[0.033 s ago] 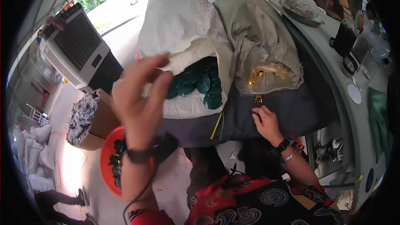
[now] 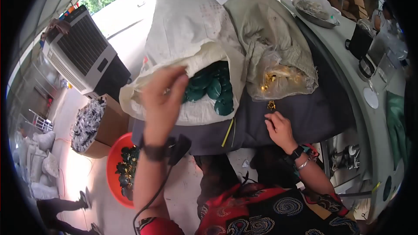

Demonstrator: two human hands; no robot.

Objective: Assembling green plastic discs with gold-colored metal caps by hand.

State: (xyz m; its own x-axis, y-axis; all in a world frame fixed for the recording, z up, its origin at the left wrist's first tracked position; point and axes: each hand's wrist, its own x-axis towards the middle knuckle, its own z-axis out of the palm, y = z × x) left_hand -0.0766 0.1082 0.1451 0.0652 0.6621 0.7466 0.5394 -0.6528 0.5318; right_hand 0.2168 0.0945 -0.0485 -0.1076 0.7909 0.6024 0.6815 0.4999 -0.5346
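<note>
My left hand [image 2: 163,104] is raised in front of a white woven sack [image 2: 187,21], slightly blurred, fingers loosely bent and thumb apart; nothing shows in it. Dark green, glossy round discs [image 2: 213,87] lie in the sack's mouth, just right of that hand. My right hand [image 2: 281,128] rests low over the dark cloth [image 2: 248,124], closed, with thumb and forefinger close together; whatever is between them is hidden. Just beyond its fingertips lie small gold pieces [image 2: 271,105]. Behind them, a grey-green sack [image 2: 278,26] holds a clear plastic bag [image 2: 283,82] with more gold pieces.
An orange-red basin [image 2: 114,182] with green and gold pieces stands below my left forearm. Left of it is a cardboard box [image 2: 104,126] of grey strips, near an air cooler [image 2: 82,48]. A long table [image 2: 348,65] curves along the right. A yellow-green strip [image 2: 227,132] hangs over the cloth.
My left hand has shifted right toward the green discs, its fingers drawing closer together. More of the basin's contents shows. My right hand has stayed nearly still.
</note>
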